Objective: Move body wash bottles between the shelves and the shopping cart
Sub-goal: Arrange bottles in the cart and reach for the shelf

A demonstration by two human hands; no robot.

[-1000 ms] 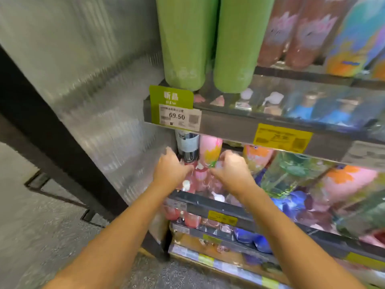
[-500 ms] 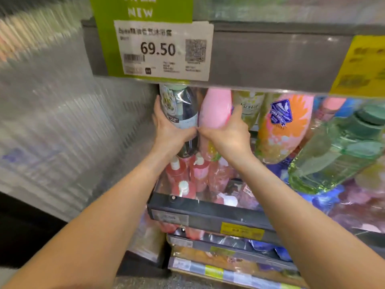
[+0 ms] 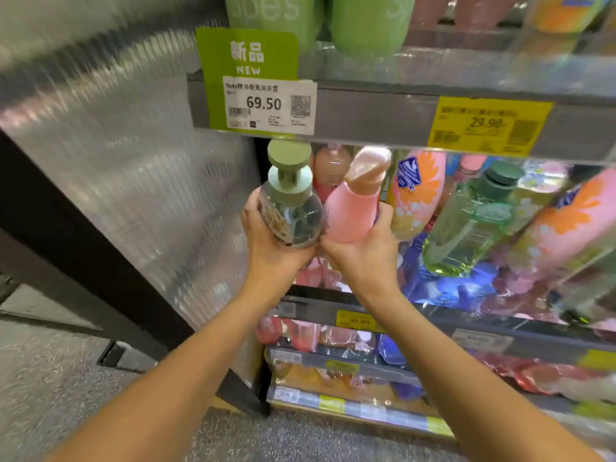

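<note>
While the left hand (image 3: pixel 276 248) grips the clear bottle (image 3: pixel 293 211), the right hand (image 3: pixel 363 255) grips the pink bottle (image 3: pixel 350 215).

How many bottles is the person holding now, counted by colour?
Clear round bottle with a green pump top, in the left hand: 1
Pink opaque bottle with a pale pink cap, in the right hand: 1
Total: 2

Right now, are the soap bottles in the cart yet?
Not yet. No cart shows here. The left hand grips a clear bottle with a green pump and the right hand grips a pink bottle, both just out in front of the shelf. Carrying them over is left.
</note>
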